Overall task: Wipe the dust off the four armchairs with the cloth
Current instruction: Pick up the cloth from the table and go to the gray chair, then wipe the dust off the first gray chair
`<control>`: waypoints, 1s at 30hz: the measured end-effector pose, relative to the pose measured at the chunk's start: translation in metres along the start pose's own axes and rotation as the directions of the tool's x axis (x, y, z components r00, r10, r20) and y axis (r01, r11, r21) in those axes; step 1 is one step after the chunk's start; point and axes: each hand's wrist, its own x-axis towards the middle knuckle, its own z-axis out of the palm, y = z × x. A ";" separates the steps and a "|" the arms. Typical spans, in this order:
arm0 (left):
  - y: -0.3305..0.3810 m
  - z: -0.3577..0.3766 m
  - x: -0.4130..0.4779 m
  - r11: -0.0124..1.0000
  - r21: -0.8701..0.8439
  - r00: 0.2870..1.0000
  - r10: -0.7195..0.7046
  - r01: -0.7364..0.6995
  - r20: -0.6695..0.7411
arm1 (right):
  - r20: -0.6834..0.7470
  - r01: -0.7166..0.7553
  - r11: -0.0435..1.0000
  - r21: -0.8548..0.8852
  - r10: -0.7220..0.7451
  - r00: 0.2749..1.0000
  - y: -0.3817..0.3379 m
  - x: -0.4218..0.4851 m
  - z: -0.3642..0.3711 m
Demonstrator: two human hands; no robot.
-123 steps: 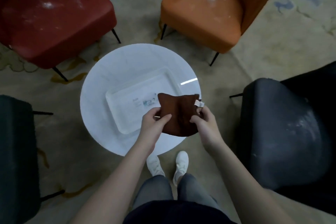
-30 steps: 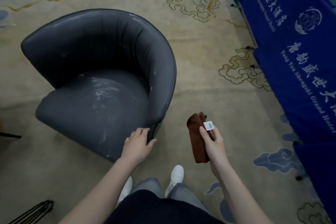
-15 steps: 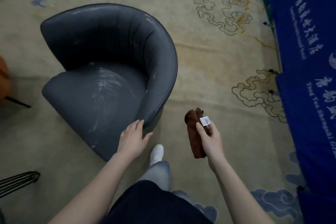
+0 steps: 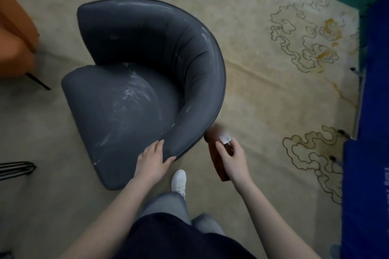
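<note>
Two hands are out low over the carpet (image 4: pixel 263 101). The left hand (image 4: pixel 152 159) lies, fingers straight and thumb spread, on the near arm end of the grey armchair (image 4: pixel 189 65). The right hand (image 4: pixel 232 160) curls round the folded brown cloth (image 4: pixel 216 167), just beside that arm's outer side, white tag (image 4: pixel 225 138) uppermost. White dust streaks (image 4: pixel 132 90) mark the seat. Farther left stands an orange armchair (image 4: pixel 14 33).

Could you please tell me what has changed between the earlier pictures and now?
The person turned to the grey armchair. The left hand let go of the cloth and now rests on the chair's arm. The right hand alone holds the cloth, brought near that arm. The dust on the seat remains unwiped.
</note>
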 end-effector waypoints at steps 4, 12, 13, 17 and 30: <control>0.005 0.002 0.006 0.996 -0.030 0.996 -0.083 0.082 -0.016 | 0.107 0.052 0.994 -0.096 -0.041 0.993 -0.011 0.029 0.004; 0.004 0.029 -0.012 0.908 -0.229 0.929 -0.368 0.352 -0.032 | 0.423 0.303 0.914 -0.270 -0.170 0.890 -0.024 0.077 0.028; 0.005 0.034 -0.015 0.880 -0.271 0.910 -0.412 0.389 -0.033 | 0.468 0.348 0.895 -0.280 -0.189 0.863 -0.023 0.083 0.031; 0.020 0.055 -0.024 0.743 -0.452 0.817 -0.574 0.494 -0.052 | 0.656 0.548 0.780 -0.302 -0.248 0.713 -0.023 0.104 0.039; 0.060 0.115 -0.010 0.562 -0.710 0.625 -0.749 0.424 -0.220 | 0.880 0.958 0.266 -0.110 -0.422 0.218 0.011 0.111 0.064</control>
